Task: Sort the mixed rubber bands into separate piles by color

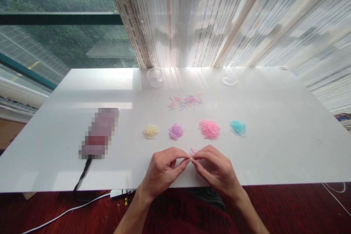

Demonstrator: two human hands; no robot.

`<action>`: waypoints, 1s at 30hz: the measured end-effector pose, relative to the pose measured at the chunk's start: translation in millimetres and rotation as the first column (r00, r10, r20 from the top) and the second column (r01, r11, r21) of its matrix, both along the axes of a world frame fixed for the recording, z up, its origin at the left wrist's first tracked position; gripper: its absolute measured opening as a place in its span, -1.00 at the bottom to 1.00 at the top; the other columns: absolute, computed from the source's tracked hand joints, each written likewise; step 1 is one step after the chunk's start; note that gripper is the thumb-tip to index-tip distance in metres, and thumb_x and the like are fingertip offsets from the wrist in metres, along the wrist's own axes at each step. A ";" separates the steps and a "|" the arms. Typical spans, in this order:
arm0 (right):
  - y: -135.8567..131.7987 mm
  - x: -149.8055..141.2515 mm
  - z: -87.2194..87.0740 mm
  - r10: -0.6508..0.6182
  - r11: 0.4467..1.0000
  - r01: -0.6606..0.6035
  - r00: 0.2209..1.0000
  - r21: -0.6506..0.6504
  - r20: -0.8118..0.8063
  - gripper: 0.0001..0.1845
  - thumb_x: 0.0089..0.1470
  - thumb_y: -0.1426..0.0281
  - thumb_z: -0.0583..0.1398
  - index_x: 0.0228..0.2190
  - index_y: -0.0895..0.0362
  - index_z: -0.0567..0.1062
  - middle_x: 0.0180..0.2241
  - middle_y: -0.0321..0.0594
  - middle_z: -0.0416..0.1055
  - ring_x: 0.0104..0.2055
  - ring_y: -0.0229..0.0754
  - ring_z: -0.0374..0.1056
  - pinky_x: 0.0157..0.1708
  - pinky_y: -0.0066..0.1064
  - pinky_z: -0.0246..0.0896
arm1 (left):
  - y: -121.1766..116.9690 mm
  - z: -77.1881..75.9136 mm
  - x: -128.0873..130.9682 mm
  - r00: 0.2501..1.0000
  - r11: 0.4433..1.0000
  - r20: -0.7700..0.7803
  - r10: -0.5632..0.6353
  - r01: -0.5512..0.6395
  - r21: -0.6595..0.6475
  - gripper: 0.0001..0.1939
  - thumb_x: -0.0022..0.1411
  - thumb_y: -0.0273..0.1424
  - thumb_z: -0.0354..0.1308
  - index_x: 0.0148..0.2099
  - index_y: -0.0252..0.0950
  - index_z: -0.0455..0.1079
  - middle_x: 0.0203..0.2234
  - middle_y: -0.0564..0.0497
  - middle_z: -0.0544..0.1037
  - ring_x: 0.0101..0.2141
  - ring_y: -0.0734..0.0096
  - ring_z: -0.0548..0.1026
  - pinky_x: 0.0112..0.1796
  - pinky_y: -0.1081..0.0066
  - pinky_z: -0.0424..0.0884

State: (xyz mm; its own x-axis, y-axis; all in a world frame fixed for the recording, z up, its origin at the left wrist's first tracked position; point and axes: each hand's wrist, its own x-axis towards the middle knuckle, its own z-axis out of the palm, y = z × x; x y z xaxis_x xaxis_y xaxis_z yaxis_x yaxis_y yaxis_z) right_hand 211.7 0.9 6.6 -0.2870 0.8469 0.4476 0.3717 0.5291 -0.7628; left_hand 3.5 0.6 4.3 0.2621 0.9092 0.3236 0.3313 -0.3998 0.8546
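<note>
My left hand (166, 166) and my right hand (216, 166) meet at the fingertips over the front of the white table (271, 153). Each has thumb and forefinger pinched together; whatever is between them is too small to make out. Just beyond the fingertips lie a few pale lilac strands (193, 151). In a row past my hands are four small heaps of short thin strands: a pale yellow heap (151, 131), a purple heap (176, 131), a larger pink heap (210, 129) and a turquoise heap (238, 128). Behind them, mixed-colour strands (185, 101) are spread loosely.
Toward the back edge stand a clear plastic cup (155, 77) and a clear round lid (229, 79). A blurred-out oblong item (100, 133) with a black cable (82, 175) lies at left. Striped sheer curtains (192, 18) hang behind the table, beside a window.
</note>
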 end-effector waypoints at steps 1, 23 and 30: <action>0.2 -0.3 0.1 -0.007 1.000 0.007 1.000 0.001 0.002 -0.84 0.28 0.52 0.29 -0.14 0.05 0.59 -0.30 -0.21 0.59 -0.27 -0.17 0.51 -0.28 -0.36 0.48 | -0.1 0.0 -0.1 1.000 1.000 0.001 0.000 0.000 0.006 -0.93 0.38 -0.49 0.30 -0.13 -0.29 0.61 -0.35 -0.04 0.69 -0.49 0.50 0.51 -0.49 0.54 0.40; 1.4 -1.4 3.0 -0.019 1.000 0.019 1.000 0.015 0.018 -0.86 0.32 0.48 0.26 -0.15 0.06 0.62 -0.32 -0.19 0.61 -0.31 -0.16 0.53 -0.32 -0.36 0.51 | 1.3 -0.7 -0.1 0.999 0.998 -0.012 -0.032 0.032 0.047 -0.90 0.43 -0.45 0.26 -0.09 -0.27 0.62 -0.31 -0.06 0.71 -0.46 0.49 0.53 -0.44 0.53 0.45; 1.6 -1.6 1.6 -0.012 1.000 0.012 1.000 0.012 0.022 -0.85 0.31 0.49 0.26 -0.14 0.05 0.61 -0.32 -0.19 0.60 -0.30 -0.16 0.53 -0.31 -0.35 0.51 | 0.5 -2.2 -1.0 0.999 0.998 -0.018 -0.042 0.042 0.055 -0.89 0.45 -0.45 0.24 -0.07 -0.27 0.61 -0.29 -0.06 0.71 -0.46 0.49 0.53 -0.43 0.52 0.45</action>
